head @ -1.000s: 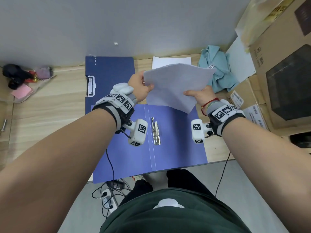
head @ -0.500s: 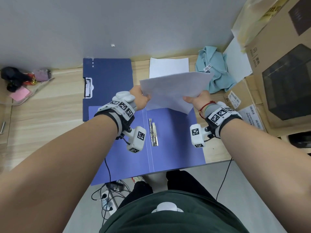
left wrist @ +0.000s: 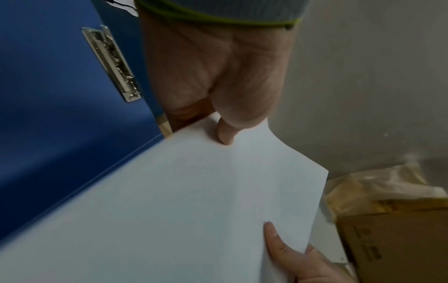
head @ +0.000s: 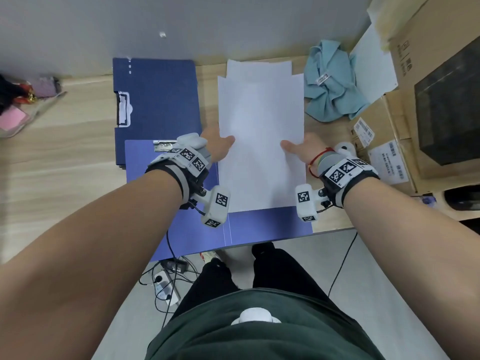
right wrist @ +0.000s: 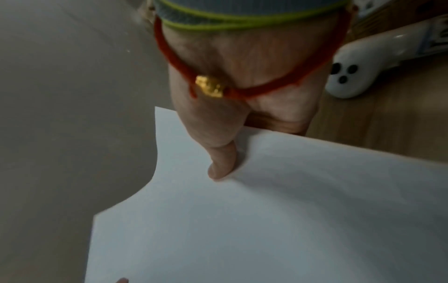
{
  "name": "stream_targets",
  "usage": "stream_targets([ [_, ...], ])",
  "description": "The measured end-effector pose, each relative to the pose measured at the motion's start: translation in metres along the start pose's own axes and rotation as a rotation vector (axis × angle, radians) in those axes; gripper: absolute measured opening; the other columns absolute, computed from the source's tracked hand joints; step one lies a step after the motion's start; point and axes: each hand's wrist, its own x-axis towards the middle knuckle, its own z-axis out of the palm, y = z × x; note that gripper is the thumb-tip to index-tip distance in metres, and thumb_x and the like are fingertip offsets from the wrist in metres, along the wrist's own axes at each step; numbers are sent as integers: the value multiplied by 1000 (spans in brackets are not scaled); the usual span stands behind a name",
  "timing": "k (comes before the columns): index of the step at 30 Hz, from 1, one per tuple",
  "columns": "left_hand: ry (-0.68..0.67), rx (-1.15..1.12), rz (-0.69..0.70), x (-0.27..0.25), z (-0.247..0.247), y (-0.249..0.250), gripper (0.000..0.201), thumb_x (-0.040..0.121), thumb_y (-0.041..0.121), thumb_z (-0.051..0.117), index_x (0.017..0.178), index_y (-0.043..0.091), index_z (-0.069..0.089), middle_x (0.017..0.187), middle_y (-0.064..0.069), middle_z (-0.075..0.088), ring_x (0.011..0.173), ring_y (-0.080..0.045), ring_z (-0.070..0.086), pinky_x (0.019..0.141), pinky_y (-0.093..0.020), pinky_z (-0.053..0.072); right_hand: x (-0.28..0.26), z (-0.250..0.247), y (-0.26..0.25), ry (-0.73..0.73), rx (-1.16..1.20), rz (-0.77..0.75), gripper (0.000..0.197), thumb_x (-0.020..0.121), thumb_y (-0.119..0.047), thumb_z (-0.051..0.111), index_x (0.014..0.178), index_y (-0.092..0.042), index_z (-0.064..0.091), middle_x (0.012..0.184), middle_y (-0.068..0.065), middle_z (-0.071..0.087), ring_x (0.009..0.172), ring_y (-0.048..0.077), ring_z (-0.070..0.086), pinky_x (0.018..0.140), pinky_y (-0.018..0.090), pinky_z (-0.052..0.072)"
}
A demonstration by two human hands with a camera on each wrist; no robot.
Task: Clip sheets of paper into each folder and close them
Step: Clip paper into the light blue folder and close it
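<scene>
Sheet pinched at both long edges by left hand and right hand; long axis runs away, above open folder.

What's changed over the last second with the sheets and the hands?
Both hands, left hand and right hand, turned the sheets of paper from a tilted diagonal to square and lowered them over the open folder, hiding its clip. Both grips unchanged; closed folder and cloth stayed.
</scene>
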Motion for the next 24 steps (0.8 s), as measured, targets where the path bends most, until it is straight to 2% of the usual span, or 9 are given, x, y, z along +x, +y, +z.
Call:
stream_targets([
  [2, -26, -28, -17, 0, 7, -14, 35, 92, 23, 62, 118, 0, 59, 107, -13, 68, 93, -32, 66, 83, -43, 58, -1, 3, 15, 4, -39, 100, 73, 83, -51, 68, 135, -2, 49, 129, 11, 59, 113, 29, 58, 96, 38, 46],
  [5, -102, -182, -120, 1, 16, -34, 13, 92, 2, 62, 105, 2, 60, 81, -8, 63, 61, -16, 63, 50, -20, 57, -7, 8, 41, -9, -150, 191, 80, 89, -50, 62, 146, -1, 34, 145, 15, 46, 130, 32, 47, 102, 37, 38],
  [7, -114, -203, -189, 3, 21, -46, 12, 91, -3, 61, 99, 5, 62, 79, -11, 64, 49, -11, 61, 50, -20, 54, -10, 8, 57, -1, -217, 227, 78, 92, -48, 58, 147, 0, 32, 147, 15, 44, 132, 32, 46, 95, 32, 37],
  [9, -105, -153, -210, 7, 25, -59, 11, 89, -2, 63, 96, 7, 63, 78, -12, 66, 47, -12, 60, 54, -23, 54, -12, 11, 71, -6, -243, 270, 77, 93, -48, 57, 147, 1, 32, 145, 16, 46, 130, 32, 47, 88, 30, 35],
  [11, -72, -128, -232, 10, 30, -67, 14, 86, -2, 64, 86, 12, 62, 76, -11, 65, 49, -12, 57, 46, -20, 51, -11, 16, 82, -26, -224, 295, 79, 92, -48, 59, 147, 1, 32, 146, 16, 45, 132, 33, 46, 93, 33, 37],
  [13, -12, -70, -245, 15, 31, -72, 16, 85, 0, 64, 88, 15, 64, 65, -5, 61, 45, -10, 52, 42, -17, 45, -8, 19, 89, -43, -209, 303, 82, 88, -51, 62, 146, 0, 35, 147, 16, 45, 132, 32, 46, 100, 37, 38],
  [15, -25, -32, -252, 18, 32, -75, 21, 84, 5, 67, 102, 15, 66, 72, -5, 65, 55, -15, 57, 54, -22, 49, -7, 22, 92, -52, -212, 300, 82, 86, -53, 64, 144, -1, 39, 145, 15, 48, 129, 32, 50, 100, 40, 42],
  [19, -93, -5, -238, 23, 35, -80, 38, 87, 12, 72, 123, 9, 60, 109, -9, 67, 88, -22, 60, 90, -32, 53, -2, 28, 90, -59, -195, 279, 81, 82, -56, 67, 139, -3, 46, 137, 13, 55, 121, 31, 56, 98, 40, 46],
  [24, -133, 49, -226, 23, 39, -81, 49, 88, 16, 72, 133, 9, 55, 126, -9, 65, 113, -26, 63, 101, -35, 50, 1, 36, 83, -68, -218, 283, 80, 87, -51, 64, 142, 1, 41, 142, 16, 50, 127, 33, 51, 101, 40, 43],
])
